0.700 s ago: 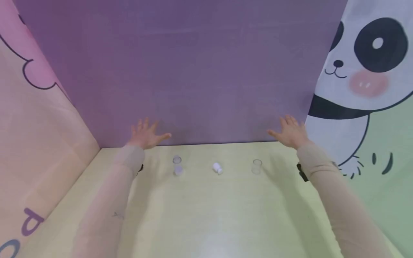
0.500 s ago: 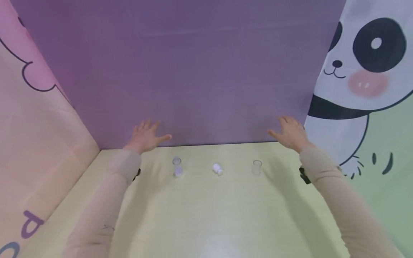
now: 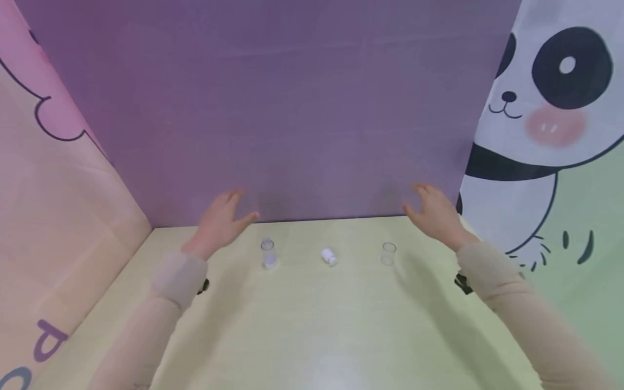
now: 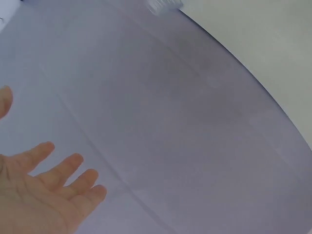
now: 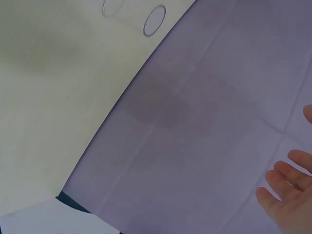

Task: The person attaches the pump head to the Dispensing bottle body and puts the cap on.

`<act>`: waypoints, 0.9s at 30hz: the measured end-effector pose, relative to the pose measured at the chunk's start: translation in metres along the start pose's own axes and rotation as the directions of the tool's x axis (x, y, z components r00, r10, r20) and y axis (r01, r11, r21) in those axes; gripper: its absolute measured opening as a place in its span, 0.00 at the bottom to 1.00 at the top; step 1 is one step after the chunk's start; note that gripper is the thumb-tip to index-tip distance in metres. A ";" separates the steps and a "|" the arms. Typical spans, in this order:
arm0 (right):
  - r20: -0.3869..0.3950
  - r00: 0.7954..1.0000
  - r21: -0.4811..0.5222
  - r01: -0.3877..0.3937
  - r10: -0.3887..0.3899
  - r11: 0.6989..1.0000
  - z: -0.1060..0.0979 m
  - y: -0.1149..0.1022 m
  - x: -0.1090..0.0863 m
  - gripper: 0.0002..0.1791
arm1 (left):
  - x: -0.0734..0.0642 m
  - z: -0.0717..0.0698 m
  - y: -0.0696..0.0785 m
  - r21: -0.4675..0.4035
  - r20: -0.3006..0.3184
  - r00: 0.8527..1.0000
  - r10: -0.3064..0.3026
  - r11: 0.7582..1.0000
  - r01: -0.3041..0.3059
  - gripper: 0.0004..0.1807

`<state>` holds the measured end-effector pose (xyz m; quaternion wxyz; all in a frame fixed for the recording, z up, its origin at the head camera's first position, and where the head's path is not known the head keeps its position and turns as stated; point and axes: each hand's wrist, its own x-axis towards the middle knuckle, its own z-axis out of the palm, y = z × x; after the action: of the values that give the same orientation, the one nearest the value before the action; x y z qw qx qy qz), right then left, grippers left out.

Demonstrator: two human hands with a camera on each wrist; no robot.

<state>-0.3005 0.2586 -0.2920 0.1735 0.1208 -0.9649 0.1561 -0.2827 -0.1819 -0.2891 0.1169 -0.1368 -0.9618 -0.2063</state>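
My left hand (image 3: 219,225) is held above the far left of the table, fingers loosely extended, thumb pointing inward, nothing in it. Nearest to it stands a clear cylindrical container (image 3: 267,246) with a pale whitish part (image 3: 270,262) at its near end; whether these are one piece I cannot tell. A small white bottle (image 3: 329,256) lies on its side mid-table. Over on the right is a clear cup (image 3: 388,254), its round rim visible. Above and beyond it, my right hand (image 3: 434,214) hovers with relaxed fingers, holding nothing. Both palms (image 4: 36,200) (image 5: 295,204) show bare in the wrist views.
The pale table (image 3: 322,325) ends at a purple backdrop (image 3: 312,108) behind the objects. A pink printed cloth (image 3: 73,206) borders the left side. On the right hangs a cloth with a printed panda (image 3: 512,206).
Both hands have come down slightly, and their fingers have gone from widely spread to closer together and a little bent. The objects on the table have stayed put.
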 end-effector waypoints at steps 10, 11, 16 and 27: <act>-0.043 0.999 0.128 0.035 -0.030 0.991 0.017 -0.009 -0.019 0.25 | -0.026 0.012 0.019 -0.270 -0.011 0.999 -0.051 0.962 0.046 0.29; -0.043 0.999 0.143 0.038 -0.032 0.989 0.019 -0.009 -0.021 0.25 | -0.027 0.013 0.020 -0.291 -0.026 0.998 -0.050 0.956 0.041 0.28; -0.054 0.998 0.210 0.054 -0.043 0.976 0.028 -0.015 -0.030 0.22 | -0.034 0.017 0.022 -0.460 -0.114 0.992 -0.058 0.888 -0.001 0.23; -0.078 0.994 0.369 0.097 -0.073 0.924 0.049 -0.032 -0.042 0.18 | -0.048 0.034 0.009 -0.624 -0.009 0.977 -0.215 0.765 0.162 0.19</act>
<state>-0.2681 0.2201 -0.3430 0.1844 0.1883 -0.9057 0.3320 -0.2411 -0.1695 -0.3297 0.0823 -0.0619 -0.8441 -0.5263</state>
